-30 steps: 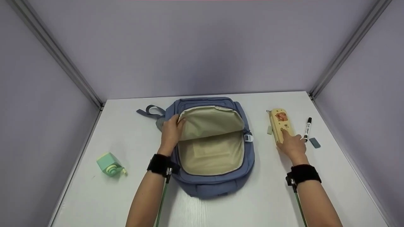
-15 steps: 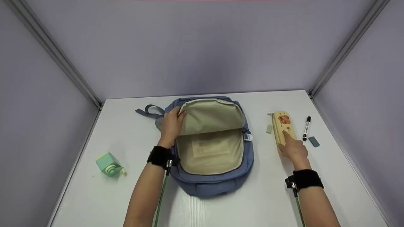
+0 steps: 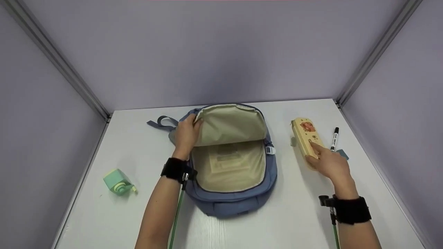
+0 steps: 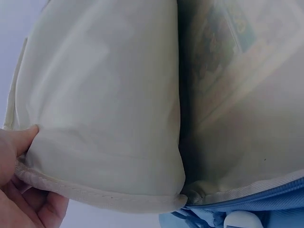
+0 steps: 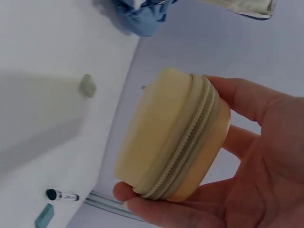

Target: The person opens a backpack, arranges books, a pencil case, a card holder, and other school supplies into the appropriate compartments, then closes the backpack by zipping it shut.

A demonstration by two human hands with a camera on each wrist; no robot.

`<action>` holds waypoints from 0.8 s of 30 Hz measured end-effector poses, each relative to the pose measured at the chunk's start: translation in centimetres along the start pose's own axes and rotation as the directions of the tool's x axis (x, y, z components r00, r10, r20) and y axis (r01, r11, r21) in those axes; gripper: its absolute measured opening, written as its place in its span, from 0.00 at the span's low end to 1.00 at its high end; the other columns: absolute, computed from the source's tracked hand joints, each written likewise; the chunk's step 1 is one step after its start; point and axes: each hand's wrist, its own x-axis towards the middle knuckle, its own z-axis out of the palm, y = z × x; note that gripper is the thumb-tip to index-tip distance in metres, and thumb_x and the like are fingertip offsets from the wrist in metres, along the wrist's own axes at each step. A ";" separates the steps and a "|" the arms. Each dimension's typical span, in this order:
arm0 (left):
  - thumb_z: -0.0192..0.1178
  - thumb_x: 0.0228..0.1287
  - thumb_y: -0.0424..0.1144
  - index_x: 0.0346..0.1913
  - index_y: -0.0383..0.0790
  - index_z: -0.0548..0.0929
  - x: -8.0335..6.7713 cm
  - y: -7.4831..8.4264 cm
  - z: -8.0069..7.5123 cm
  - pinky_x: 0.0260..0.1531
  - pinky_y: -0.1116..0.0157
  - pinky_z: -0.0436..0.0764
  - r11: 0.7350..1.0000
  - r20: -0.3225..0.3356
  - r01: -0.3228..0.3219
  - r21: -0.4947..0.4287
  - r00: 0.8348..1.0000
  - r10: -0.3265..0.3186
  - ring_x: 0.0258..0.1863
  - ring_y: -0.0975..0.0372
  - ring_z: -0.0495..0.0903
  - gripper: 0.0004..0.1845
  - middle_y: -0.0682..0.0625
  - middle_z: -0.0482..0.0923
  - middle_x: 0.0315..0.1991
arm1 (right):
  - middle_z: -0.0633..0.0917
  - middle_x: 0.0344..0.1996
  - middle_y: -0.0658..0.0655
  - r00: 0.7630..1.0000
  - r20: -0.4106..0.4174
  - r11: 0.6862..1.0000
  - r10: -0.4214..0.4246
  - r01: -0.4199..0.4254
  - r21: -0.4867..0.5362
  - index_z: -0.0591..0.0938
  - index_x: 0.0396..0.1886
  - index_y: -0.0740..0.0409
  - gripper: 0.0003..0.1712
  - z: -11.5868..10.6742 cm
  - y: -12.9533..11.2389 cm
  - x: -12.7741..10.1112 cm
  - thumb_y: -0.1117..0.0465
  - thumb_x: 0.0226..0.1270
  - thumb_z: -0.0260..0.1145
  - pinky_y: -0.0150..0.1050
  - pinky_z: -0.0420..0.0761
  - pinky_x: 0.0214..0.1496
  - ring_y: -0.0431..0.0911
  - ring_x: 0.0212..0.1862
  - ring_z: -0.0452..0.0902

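A blue backpack [image 3: 238, 209] lies on its back at mid-table, its main compartment unzipped. My left hand [image 3: 187, 133] pinches the edge of its cream-lined flap [image 3: 231, 124], which is folded up. The left wrist view shows my thumb on the lining [image 4: 104, 104] and fingers behind the edge. My right hand [image 3: 330, 164] grips the near end of a yellow zippered pencil case [image 3: 304, 133] with a printed picture on top. In the right wrist view the pencil case [image 5: 175, 137] is raised off the table, between thumb and fingers.
To the right lie a black-and-white marker [image 3: 334, 138], a dark teal block [image 3: 342, 154] and a small pale green block [image 3: 293, 141]. A green pump bottle [image 3: 117, 181] lies at left. A printed rectangular item [image 4: 228, 47] shows through the bag's lining. Walls enclose three sides.
My right hand has closed round the pencil case and lifted it, and the case now tilts. My left hand has drawn the flap further up and back, widening the backpack's opening.
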 end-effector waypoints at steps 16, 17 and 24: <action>0.63 0.68 0.44 0.28 0.38 0.75 -0.1 0.1 0.2 0.22 0.55 0.69 0.999 -0.088 -0.041 -0.006 0.995 0.040 0.21 0.54 0.71 0.15 0.50 0.70 0.19 | 0.75 0.21 0.46 0.922 0.148 0.932 -0.359 0.363 -0.007 0.81 0.62 0.45 0.28 -3.7 -5.1 -6.1 0.45 0.62 0.69 0.37 0.65 0.23 0.41 0.23 0.65; 0.63 0.68 0.44 0.28 0.38 0.75 -0.1 0.2 0.1 0.22 0.55 0.69 0.999 -0.092 -0.043 -0.008 0.995 0.043 0.21 0.54 0.71 0.15 0.49 0.71 0.19 | 0.75 0.20 0.45 0.911 0.156 0.922 -0.381 0.386 -0.003 0.81 0.62 0.45 0.28 -3.5 -5.3 -6.1 0.45 0.62 0.69 0.37 0.65 0.23 0.41 0.23 0.65; 0.63 0.68 0.44 0.30 0.37 0.77 -0.2 0.3 0.3 0.22 0.55 0.70 0.998 -0.094 -0.067 -0.014 0.993 0.066 0.21 0.56 0.71 0.14 0.47 0.75 0.21 | 0.80 0.27 0.47 0.897 0.138 0.905 -0.420 0.425 -0.008 0.85 0.57 0.48 0.23 -0.8 -6.5 -4.9 0.48 0.63 0.70 0.37 0.65 0.25 0.42 0.27 0.67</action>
